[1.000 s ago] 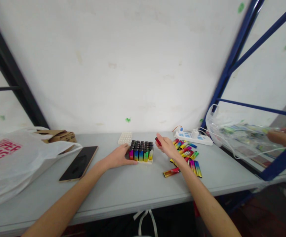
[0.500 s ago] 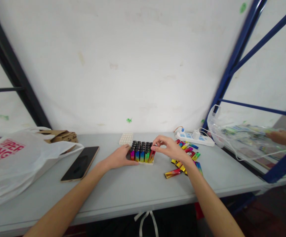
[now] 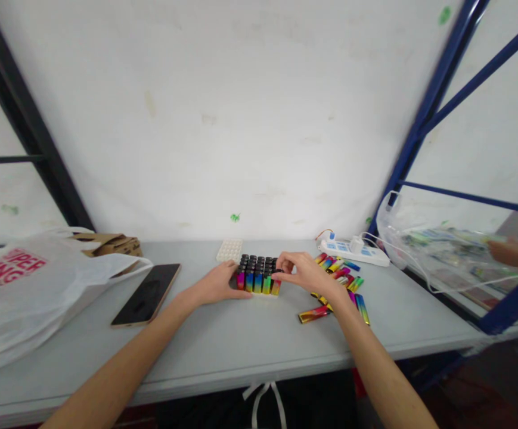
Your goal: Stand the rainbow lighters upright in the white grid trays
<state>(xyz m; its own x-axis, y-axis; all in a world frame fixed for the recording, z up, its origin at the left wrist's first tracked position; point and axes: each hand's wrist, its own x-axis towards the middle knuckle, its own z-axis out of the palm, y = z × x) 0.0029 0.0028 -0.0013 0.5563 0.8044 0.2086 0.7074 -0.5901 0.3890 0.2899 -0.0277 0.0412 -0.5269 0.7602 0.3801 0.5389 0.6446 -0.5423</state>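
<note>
Several colourful lighters point(image 3: 259, 282) with black tops stand upright in close rows in a pale tray point(image 3: 259, 294), whose lower edge barely shows. My left hand point(image 3: 219, 282) grips the left side of the tray, thumb along its front and fingers behind. At the front right corner, my right hand point(image 3: 300, 273) has thumb and fingers closed around the top of an orange-yellow lighter point(image 3: 276, 288), which stands in line with the front row. Beside my right wrist lies a loose heap of shiny lighters point(image 3: 341, 274), partly covered by the forearm. One red-and-gold lighter point(image 3: 313, 314) lies nearer the front.
Behind the tray lies a white tray with small hollows point(image 3: 229, 250). A phone point(image 3: 146, 295) and a white plastic bag point(image 3: 21, 286) are on the left. A power strip point(image 3: 357, 250) sits at the back right. Beyond the blue frame point(image 3: 413, 143), another person's hand point(image 3: 511, 253) touches clear plastic bags.
The lighter in my right hand was tilted at the front right corner and now stands upright and lower, in line with the row. My left hand keeps its place.
</note>
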